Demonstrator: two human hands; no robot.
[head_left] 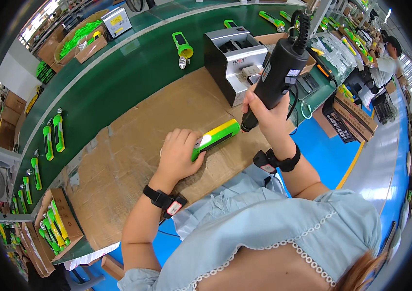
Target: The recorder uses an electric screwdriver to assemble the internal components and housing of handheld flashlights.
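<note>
My left hand rests on the cardboard and holds the near-left end of a green and yellow flashlight body lying on its side. My right hand is wrapped round a black electric screwdriver, which hangs from a coiled black cord. The screwdriver slants down to the left, and its tip is close to the flashlight's right end. Whether the two touch I cannot tell. Under both hands lies a worn brown cardboard sheet.
A grey and black machine stands just beyond the cardboard. Another flashlight, its head hanging off, lies on the green belt. More flashlights line the left side, above a filled carton. A co-worker is at far right.
</note>
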